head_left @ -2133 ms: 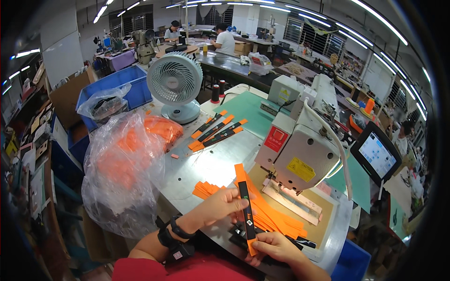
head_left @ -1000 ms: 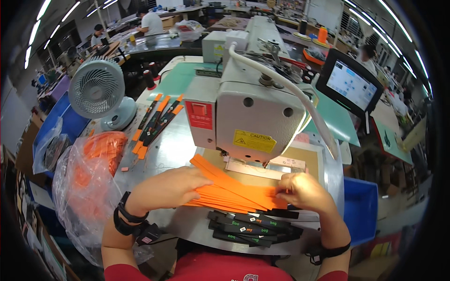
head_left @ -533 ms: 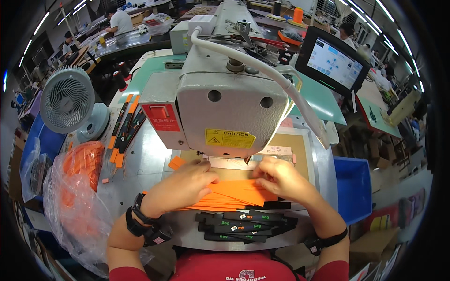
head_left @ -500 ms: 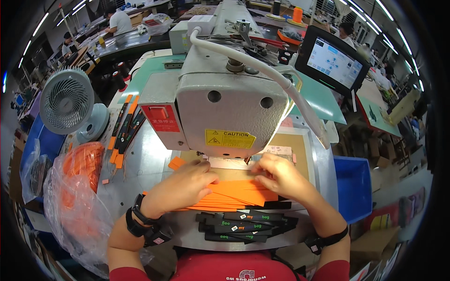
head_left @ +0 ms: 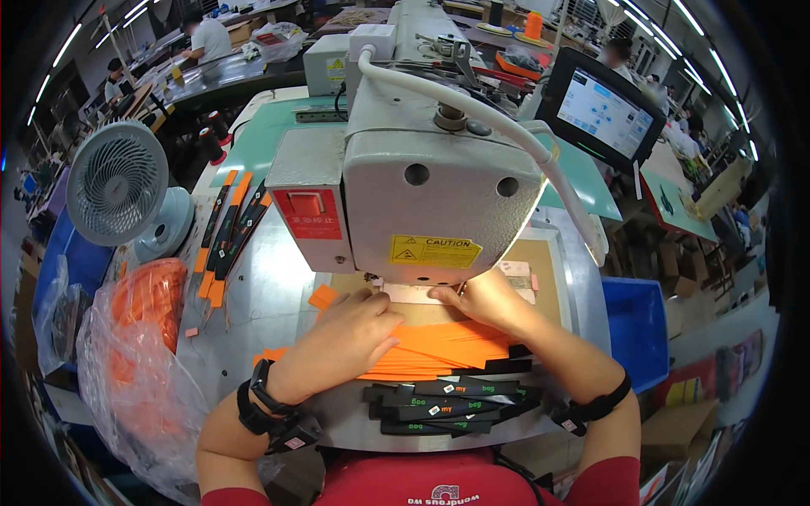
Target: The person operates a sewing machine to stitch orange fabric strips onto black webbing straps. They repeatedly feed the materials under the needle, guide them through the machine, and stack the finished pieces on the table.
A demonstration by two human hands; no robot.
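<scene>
Orange fabric strips [head_left: 447,346] piled before the sewing machine head [head_left: 443,198], long axes mostly left to right, one end angled far-left, left hand [head_left: 348,333] half-curled over them, right hand [head_left: 488,300] partly closed by a pale plate [head_left: 413,293], both grips impossible to tell

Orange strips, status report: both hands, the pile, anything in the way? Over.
Left hand over the orange strips, grip unclear. Right hand beyond them, near the sewing machine head's lower edge. Strips in an uneven pile. Machine head seems to hide some right fingers.
</scene>
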